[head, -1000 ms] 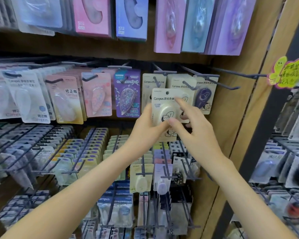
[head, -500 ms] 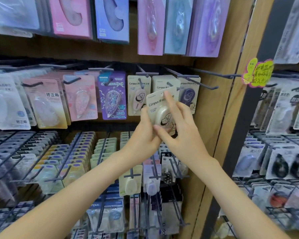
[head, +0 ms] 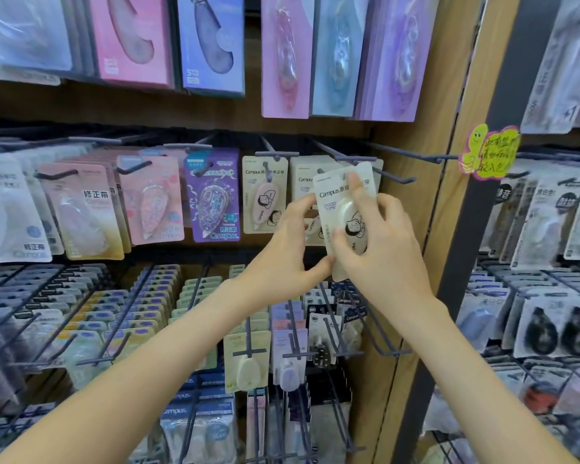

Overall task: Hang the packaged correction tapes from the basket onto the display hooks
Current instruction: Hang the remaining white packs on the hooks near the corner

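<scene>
A cream packaged correction tape [head: 335, 202] is held up in front of the middle row of display hooks, tilted slightly left. My left hand [head: 288, 249] pinches its lower left edge. My right hand [head: 379, 242] grips its front, with the index finger stretched up near the hang hole at the top. The grey display hook [head: 359, 159] sits just behind and above the package's top, with matching cream packs hanging on it. The basket is out of view.
Pink, purple and cream tape packs [head: 211, 195] hang on neighbouring hooks to the left. Larger packs [head: 285, 55] hang in the row above. Rows of long hooks [head: 248, 333] with more packs jut out below my arms. A wooden upright [head: 426, 182] and yellow tag [head: 489, 152] stand at the right.
Both hands have carried the cream package a little up and to the right, closer to the hook. My right index finger now reaches the top of the card.
</scene>
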The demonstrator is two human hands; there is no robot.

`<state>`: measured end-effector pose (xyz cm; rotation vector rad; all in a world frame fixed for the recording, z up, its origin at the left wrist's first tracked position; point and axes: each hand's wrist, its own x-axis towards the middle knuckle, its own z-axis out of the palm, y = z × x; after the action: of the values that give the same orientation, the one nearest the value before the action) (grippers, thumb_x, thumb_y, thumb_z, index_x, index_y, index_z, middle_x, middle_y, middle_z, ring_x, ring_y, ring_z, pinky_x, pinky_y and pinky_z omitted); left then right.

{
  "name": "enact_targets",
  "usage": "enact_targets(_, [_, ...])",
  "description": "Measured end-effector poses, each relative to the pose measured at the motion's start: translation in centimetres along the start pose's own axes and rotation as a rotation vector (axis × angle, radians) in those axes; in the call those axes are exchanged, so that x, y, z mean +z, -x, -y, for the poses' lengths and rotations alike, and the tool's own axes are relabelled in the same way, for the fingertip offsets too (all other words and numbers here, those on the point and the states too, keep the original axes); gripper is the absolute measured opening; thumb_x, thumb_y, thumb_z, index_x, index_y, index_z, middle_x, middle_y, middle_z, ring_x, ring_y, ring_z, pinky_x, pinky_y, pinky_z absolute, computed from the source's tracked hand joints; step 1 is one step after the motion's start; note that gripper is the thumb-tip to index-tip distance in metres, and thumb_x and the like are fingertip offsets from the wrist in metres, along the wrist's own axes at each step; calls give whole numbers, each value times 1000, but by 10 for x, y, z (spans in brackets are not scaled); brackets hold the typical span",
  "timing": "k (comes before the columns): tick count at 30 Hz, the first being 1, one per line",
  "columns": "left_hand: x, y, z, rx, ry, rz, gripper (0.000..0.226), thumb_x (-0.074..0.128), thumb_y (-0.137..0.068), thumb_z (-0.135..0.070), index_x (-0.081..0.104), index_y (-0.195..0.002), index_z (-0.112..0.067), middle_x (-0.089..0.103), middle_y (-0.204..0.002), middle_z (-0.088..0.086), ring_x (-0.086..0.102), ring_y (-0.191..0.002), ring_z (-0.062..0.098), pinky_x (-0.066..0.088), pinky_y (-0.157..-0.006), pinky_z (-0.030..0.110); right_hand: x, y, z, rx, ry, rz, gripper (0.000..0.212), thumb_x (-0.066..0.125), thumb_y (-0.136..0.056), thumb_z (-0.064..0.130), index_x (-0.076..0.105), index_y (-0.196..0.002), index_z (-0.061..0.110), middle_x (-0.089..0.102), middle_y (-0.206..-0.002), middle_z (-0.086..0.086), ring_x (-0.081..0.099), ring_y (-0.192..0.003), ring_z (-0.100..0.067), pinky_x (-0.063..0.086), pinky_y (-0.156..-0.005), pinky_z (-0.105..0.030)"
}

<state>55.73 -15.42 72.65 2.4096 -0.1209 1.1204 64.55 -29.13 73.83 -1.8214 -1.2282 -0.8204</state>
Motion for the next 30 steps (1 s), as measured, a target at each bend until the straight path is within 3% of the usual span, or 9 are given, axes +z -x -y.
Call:
enact_targets(4, [1, 0, 2, 20, 43, -8, 75, 60, -86, -25, 20, -149, -13, 30, -153, 2, 33, -140, 13, 34, -114, 44, 1, 1, 6, 17, -38, 1, 70, 55, -91, 35, 23, -153, 30, 42, -114, -3, 49, -102, -21, 45, -72, -27])
enact_targets(8, [0, 8, 5, 77, 93, -54, 64, 58, -88, -23, 24, -142, -23, 38, -146, 6, 45, -131, 19, 42, -106, 47, 1, 2, 10, 56, -90, 19, 69, 50, -91, 43, 21, -153, 33, 39, -108, 1, 52, -87, -17, 43, -65, -24])
enact_targets(12, [1, 13, 7, 157, 77, -73, 68, 59, -87, -25, 20, -142, -17, 36, -145, 8, 48, -128, 25, 44, -102, 51, -1, 4, 11, 34, -47, 33, 69, 46, -89, 48, 23, -152, 33, 37, -106, 4, 49, -86, -13, 42, -61, -22])
enact_targets(15, [3, 15, 11, 132, -11, -99, 76, 60, -86, -28, 18, -145, -5, 25, -152, 5, 37, -137, 21, 37, -110, 47, 3, 4, 9, 51, -26, 54, 69, 47, -91, 47, 21, -153, 34, 37, -108, 3, 48, -89, -13, 40, -61, -22])
enact_targets(18, [3, 11, 18, 96, -258, -119, 75, 58, -88, -28, 21, -150, -6, 15, -159, 15, 14, -148, 20, 14, -122, 32, 17, -9, 2, 90, -31, 120, 70, 47, -94, 45, 13, -154, 36, 39, -118, -2, 46, -105, -18, 42, -71, -27])
enact_targets(20, [4, 4, 21, 65, -441, -115, 71, 56, -91, -29, 25, -152, -10, 8, -161, 17, 6, -149, 23, 5, -121, 28, 31, -20, -2, 106, -33, 137, 71, 49, -95, 41, 11, -154, 34, 38, -127, -8, 42, -117, -24, 46, -80, -32])
enact_targets(23, [10, -4, 27, -65, -560, -86, 72, 56, -95, -26, 18, -155, -15, 2, -163, 14, -3, -149, 26, 0, -120, 37, 52, -31, -9, 123, -73, 143, 72, 51, -96, 34, 9, -155, 33, 33, -135, -13, 39, -122, -30, 47, -90, -39])
enact_targets(26, [16, -7, 30, -118, -570, -77, 72, 54, -96, -25, 14, -155, -14, 2, -163, 13, -6, -150, 25, -4, -119, 35, 64, -33, -11, 128, -145, 147, 75, 51, -97, 31, 4, -155, 34, 29, -140, -13, 38, -124, -30, 45, -96, -41])
enact_targets(30, [16, 13, 34, -169, -600, -112, 72, 61, -91, -20, 25, -153, -11, 11, -161, 18, 6, -149, 32, 4, -120, 40, 68, -14, -6, 128, -134, 190, 79, 52, -96, 31, -1, -154, 35, 8, -159, -15, 10, -145, -32, 25, -113, -44])
